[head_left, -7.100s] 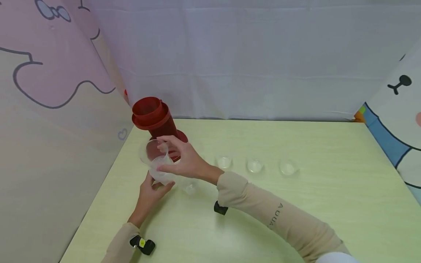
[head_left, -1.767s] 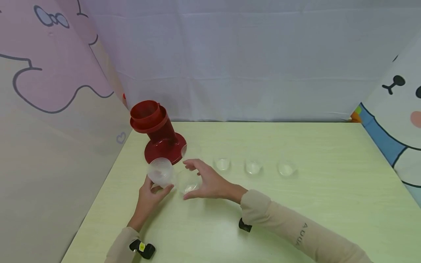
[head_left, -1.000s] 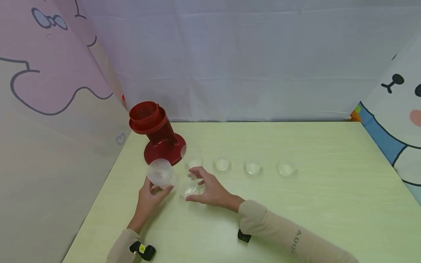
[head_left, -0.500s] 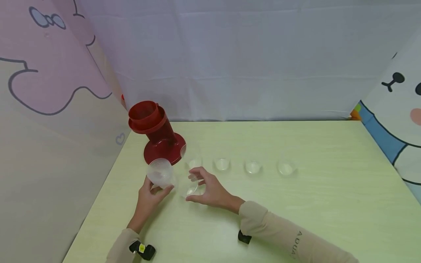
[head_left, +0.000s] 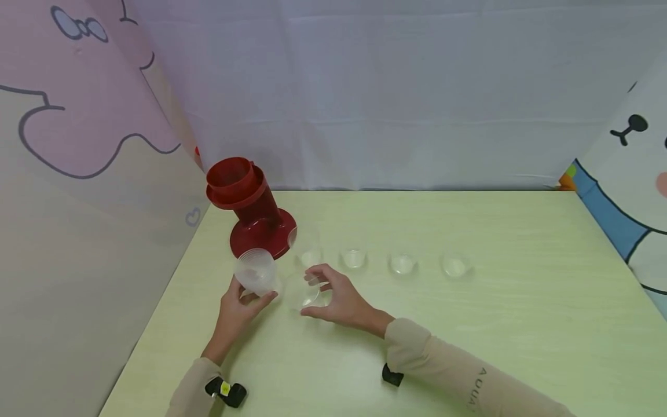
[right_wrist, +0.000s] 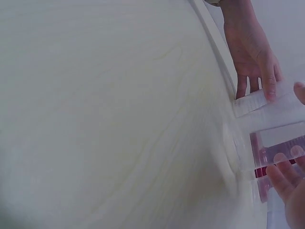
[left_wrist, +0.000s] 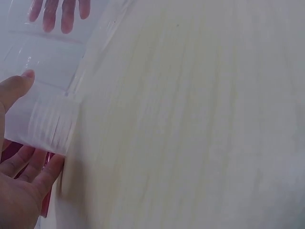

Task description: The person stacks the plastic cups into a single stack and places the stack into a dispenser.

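Note:
My left hand [head_left: 237,315] grips a nested stack of clear plastic cups [head_left: 256,272], thumb on the near side, at the left of the table. In the left wrist view the stacked rims [left_wrist: 52,121] show as close ridges between thumb and fingers. Just right of the stack my right hand [head_left: 341,301] holds a single clear cup [head_left: 311,298], its thumb at the near side and its fingers curved round the far side. The right wrist view shows those fingers [right_wrist: 286,179] beside the see-through wall, with my left hand [right_wrist: 250,52] on the stack beyond.
Several more clear cups stand in a row behind the right hand, including one cup [head_left: 354,259], another cup [head_left: 403,264] and a rightmost cup [head_left: 455,266]. A dark red cylinder on a round base [head_left: 260,229] stands at the back left. A white cloth wall [head_left: 391,104] closes the far edge.
Earlier the right hand held a tilted cup over the stack. It has since moved right and toward me, to the cup beside the stack. The left hand keeps its place on the stack.

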Available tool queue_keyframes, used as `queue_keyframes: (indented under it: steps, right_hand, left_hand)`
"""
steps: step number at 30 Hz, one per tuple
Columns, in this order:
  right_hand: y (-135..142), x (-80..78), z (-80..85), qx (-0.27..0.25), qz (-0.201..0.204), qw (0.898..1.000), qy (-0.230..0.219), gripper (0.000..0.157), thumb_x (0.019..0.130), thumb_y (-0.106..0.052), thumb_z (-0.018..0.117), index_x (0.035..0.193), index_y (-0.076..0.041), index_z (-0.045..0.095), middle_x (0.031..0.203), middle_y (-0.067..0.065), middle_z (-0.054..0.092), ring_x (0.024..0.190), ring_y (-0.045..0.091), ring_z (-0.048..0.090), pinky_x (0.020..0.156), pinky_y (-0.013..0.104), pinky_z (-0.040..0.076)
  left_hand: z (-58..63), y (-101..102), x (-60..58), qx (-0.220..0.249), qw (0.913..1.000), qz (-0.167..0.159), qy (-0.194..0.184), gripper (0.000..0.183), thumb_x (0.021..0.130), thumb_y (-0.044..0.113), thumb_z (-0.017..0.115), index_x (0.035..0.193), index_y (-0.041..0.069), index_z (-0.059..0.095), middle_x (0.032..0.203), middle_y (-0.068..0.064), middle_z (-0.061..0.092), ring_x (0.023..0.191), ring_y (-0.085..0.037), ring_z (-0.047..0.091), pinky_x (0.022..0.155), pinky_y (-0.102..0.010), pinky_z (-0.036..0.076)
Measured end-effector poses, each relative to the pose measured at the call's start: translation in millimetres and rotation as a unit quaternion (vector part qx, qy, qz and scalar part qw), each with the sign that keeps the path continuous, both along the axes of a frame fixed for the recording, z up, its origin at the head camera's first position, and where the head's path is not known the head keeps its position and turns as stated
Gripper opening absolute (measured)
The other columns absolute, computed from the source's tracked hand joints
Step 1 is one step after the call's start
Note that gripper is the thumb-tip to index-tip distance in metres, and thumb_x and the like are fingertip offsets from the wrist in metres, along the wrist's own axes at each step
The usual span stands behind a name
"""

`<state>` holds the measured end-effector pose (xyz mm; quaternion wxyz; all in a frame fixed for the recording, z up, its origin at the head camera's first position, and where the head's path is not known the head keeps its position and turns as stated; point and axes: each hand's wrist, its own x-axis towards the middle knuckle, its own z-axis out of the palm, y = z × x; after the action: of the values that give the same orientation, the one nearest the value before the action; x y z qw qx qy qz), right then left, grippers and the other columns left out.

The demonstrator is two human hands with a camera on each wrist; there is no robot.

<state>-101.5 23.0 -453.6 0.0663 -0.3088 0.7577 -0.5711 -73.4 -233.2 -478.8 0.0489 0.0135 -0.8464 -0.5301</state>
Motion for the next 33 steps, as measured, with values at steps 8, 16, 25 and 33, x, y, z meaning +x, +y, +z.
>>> queue_keyframes:
  steps: [8, 16, 25, 33]
  right_hand:
    - [4.0, -1.0, 6.6, -0.002, -0.01, 1.0, -0.003, 0.066, 0.072, -0.024, 0.084, 0.127, -0.013, 0.048, 0.118, 0.007, 0.059, 0.107, 0.022, 0.057, 0.089, 0.038, 0.052]
    - [5.8, -3.0, 11.7, -0.01, -0.016, 1.0, 0.005, 0.066, 0.07, -0.022, 0.085, 0.125, -0.016, 0.049, 0.116, -0.003, 0.059, 0.107, 0.017, 0.057, 0.088, 0.039, 0.052]
    - [8.1, -3.4, 18.8, -0.016, -0.015, 1.0, 0.013, 0.066, 0.071, -0.022, 0.084, 0.126, -0.012, 0.049, 0.115, -0.005, 0.059, 0.107, 0.017, 0.056, 0.087, 0.037, 0.052]
    - [7.8, -4.0, 23.5, -0.022, -0.016, 0.999, 0.02, 0.064, 0.072, -0.022, 0.084, 0.125, -0.017, 0.049, 0.115, -0.006, 0.059, 0.106, 0.014, 0.057, 0.085, 0.033, 0.052]
  left_hand:
    - [-0.4, -0.7, 1.4, -0.014, 0.9999, 0.007, -0.003, 0.08, 0.076, 0.032, 0.08, 0.14, 0.018, 0.034, 0.134, -0.003, 0.047, 0.121, -0.022, 0.048, 0.094, -0.036, 0.048]
    - [2.4, 0.5, 2.1, -0.007, 1.0, 0.003, -0.003, 0.078, 0.077, 0.028, 0.08, 0.139, 0.018, 0.034, 0.134, -0.004, 0.047, 0.121, -0.022, 0.047, 0.094, -0.037, 0.048]
    - [15.0, 6.9, 4.1, 0.002, 1.0, 0.001, -0.008, 0.077, 0.078, 0.022, 0.079, 0.14, 0.013, 0.034, 0.135, -0.01, 0.047, 0.121, -0.027, 0.046, 0.095, -0.042, 0.046]
    - [-0.2, 0.9, -0.1, 0.0, 1.0, 0.006, 0.004, 0.078, 0.077, 0.03, 0.08, 0.139, 0.019, 0.035, 0.134, -0.003, 0.048, 0.12, -0.022, 0.048, 0.094, -0.036, 0.048]
